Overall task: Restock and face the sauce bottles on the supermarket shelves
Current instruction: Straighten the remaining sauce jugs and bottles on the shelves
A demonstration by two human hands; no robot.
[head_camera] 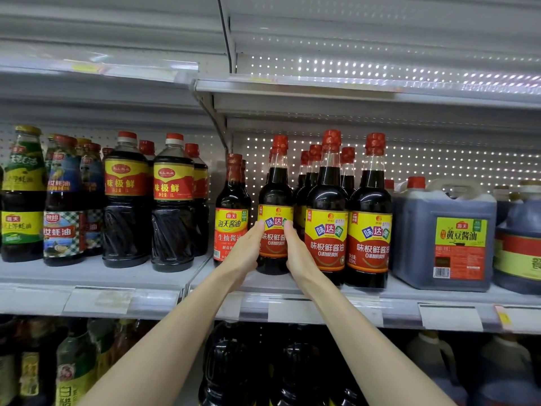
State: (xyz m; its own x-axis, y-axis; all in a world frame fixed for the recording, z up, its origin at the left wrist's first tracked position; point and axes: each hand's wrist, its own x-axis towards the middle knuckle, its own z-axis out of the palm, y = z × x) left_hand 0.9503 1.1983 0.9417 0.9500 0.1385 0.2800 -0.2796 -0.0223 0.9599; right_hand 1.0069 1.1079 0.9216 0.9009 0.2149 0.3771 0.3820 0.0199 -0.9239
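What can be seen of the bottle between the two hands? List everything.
The bottle looks like clear glass or plastic filled with near-black sauce, with a slim neck, a red cap and a yellow-and-red label facing forward. It is upright and seems to stand on the shelf, slightly behind its matching neighbours to the right. The left hand and right hand clasp its lower body from either side, and their grip hides part of the label.
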